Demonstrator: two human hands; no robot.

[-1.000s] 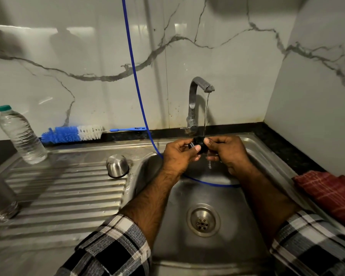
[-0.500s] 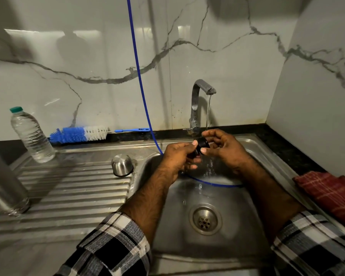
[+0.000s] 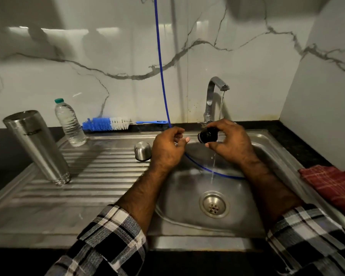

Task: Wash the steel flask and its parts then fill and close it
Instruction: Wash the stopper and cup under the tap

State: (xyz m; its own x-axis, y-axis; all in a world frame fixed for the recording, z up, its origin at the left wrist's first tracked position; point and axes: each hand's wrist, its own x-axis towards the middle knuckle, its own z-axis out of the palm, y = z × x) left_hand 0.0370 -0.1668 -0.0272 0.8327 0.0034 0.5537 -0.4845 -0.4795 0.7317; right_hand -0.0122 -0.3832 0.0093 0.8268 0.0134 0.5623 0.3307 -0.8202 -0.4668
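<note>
Looking down on a steel sink (image 3: 187,226) w/ a ribbed draining board (image 3: 100,176) on its left, set in a dark counter; white marble-look tiles w/ grey veins cover the back wall and the right side wall. Tap (image 3: 213,96) at the back is running, thin stream falling into the basin toward the drain (image 3: 214,205). A blue cord (image 3: 160,76) hangs down from above and curves across the basin. On the board: the steel flask (image 3: 38,146) standing upside down, far left; a clear water bottle (image 3: 69,122) w/ green cap behind it; a small steel cup (image 3: 142,151) upside down at the basin's edge. Blue-and-white bottle brush (image 3: 108,123) lies along the back ledge. Red checked cloth (image 3: 335,186) sits on the counter, right. Right hand (image 3: 230,142) is over the basin under the stream, thumb and fingers clamped around a small black stopper (image 3: 208,135), held sideways, water running past it. Left hand (image 3: 167,150) is just beside it, not touching it, fingers loosely curled w/ thumb and forefinger close together; can't tell if anything is pinched there. Both sleeves are black-and-white check.
</note>
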